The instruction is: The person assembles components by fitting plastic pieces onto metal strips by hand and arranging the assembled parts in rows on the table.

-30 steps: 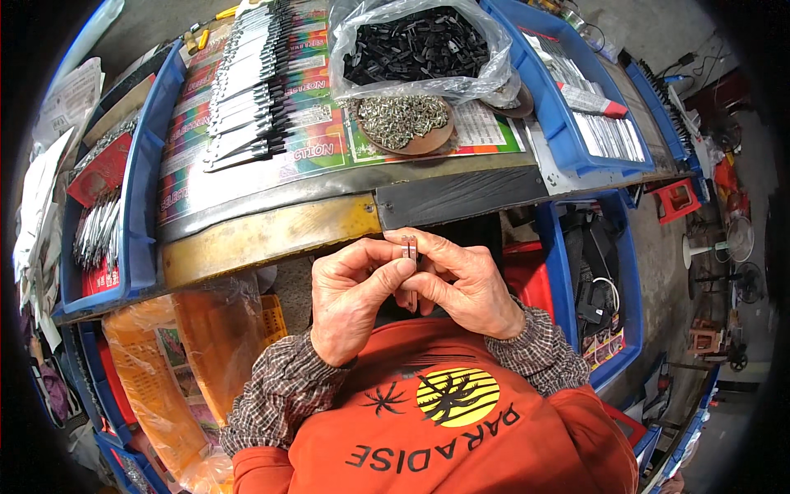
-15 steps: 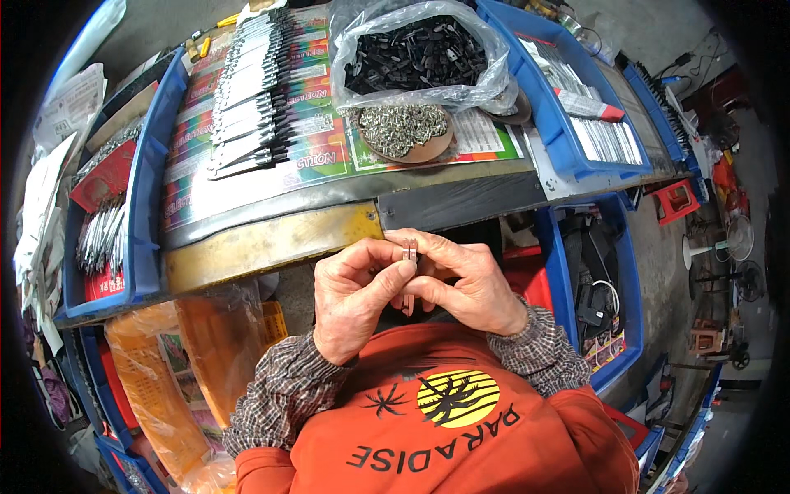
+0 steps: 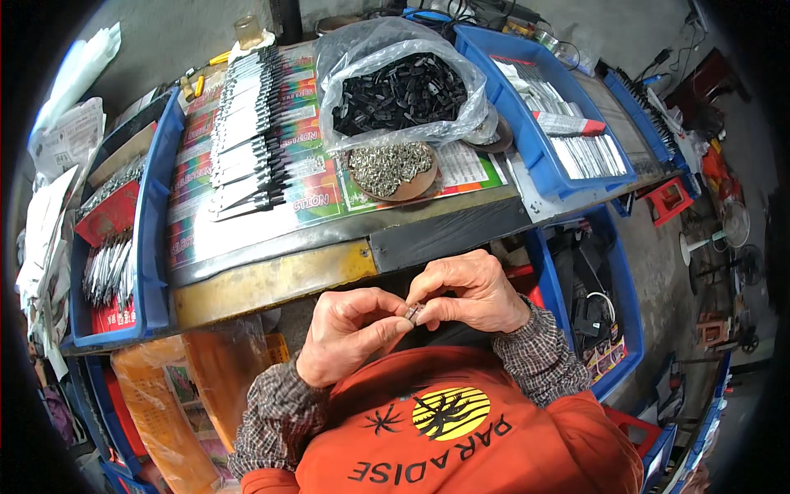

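— Why hold it so close to your chest?

— The small metal piece [image 3: 414,312] is tiny, so my left hand [image 3: 350,333] and right hand [image 3: 469,292] both pinch it between fingertips, steadying each other.

— And ahead of your hands?

— One round dish of small metal bits [image 3: 389,169], one clear bag of black parts [image 3: 399,86] beyond it, both within reach. Blue bins [image 3: 156,247]: I count three on the bench.
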`<state>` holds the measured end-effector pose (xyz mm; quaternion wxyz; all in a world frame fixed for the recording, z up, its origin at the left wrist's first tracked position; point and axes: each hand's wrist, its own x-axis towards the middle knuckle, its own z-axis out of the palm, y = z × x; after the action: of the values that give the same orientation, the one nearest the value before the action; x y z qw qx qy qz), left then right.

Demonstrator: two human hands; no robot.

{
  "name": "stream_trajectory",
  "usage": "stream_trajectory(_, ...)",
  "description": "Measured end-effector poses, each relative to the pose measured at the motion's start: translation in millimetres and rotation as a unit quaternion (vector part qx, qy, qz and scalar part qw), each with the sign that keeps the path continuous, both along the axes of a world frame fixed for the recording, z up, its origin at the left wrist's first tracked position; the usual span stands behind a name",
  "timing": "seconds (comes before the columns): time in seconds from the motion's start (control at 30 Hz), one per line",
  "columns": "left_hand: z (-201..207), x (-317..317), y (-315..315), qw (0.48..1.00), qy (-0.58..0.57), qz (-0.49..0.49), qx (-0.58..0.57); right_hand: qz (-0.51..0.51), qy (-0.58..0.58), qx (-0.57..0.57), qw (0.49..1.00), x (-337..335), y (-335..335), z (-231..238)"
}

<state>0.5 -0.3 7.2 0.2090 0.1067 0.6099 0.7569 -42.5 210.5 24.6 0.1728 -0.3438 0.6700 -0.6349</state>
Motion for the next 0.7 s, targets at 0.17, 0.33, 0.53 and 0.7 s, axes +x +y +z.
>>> stream_trajectory(0.17,-5.2,6.3,18.8,0.945,0.251,0.172,-0.118,-0.063,-0.041,-0.048,0.996,-0.8,-3.3,-6.9)
stream_trajectory(0.33,-7.3,4.1,26.6,0.894,0.329,0.239,-0.189,-0.091,-0.029,-0.078,0.992,-0.2,-9.3,-17.0)
stream_trajectory(0.53,-6.6,3.9,28.0,0.874,0.358,0.257,-0.205,-0.098,-0.031,-0.09,0.991,0.4,-10.8,-21.9)
stream_trajectory(0.7,-3.9,2.8,28.1,0.867,0.368,0.254,-0.219,-0.094,-0.039,-0.092,0.991,-0.6,-10.6,-21.5)
